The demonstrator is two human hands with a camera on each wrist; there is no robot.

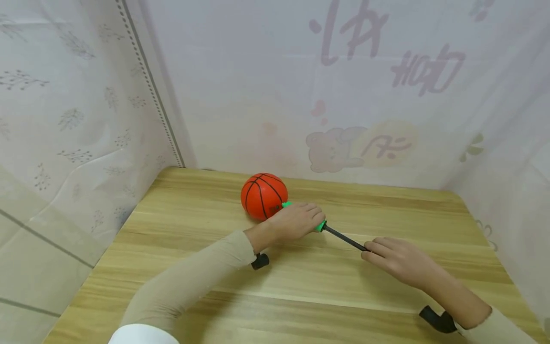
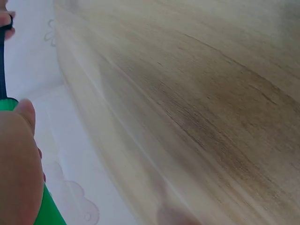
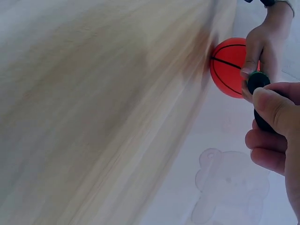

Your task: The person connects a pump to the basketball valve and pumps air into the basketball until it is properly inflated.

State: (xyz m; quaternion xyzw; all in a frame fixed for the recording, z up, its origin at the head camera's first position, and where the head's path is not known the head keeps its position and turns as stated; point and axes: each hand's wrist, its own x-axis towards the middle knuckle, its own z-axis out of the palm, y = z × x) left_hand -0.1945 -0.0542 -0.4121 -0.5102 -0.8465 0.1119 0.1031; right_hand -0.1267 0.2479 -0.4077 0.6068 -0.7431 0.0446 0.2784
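Observation:
An orange-red toy basketball [image 1: 259, 195] with black lines sits toward the back of the wooden table. A green hand pump [image 1: 320, 226] slants away from it, its tip end right at the ball's lower right side. My left hand [image 1: 298, 220] grips the green barrel, covering most of it. From the barrel a long black rod [image 1: 344, 238] is drawn out toward my right hand [image 1: 399, 260]. In the right wrist view, the fingers and thumb of that hand hold the black handle [image 3: 263, 123], partly hiding it. The left wrist view shows the barrel [image 2: 49, 211] inside the left hand.
The wooden table [image 1: 322, 310] has rounded back corners. Pale printed curtains [image 1: 240, 95] hang close behind it and at both sides. Black wrist devices [image 1: 260, 261] stick out below both forearms.

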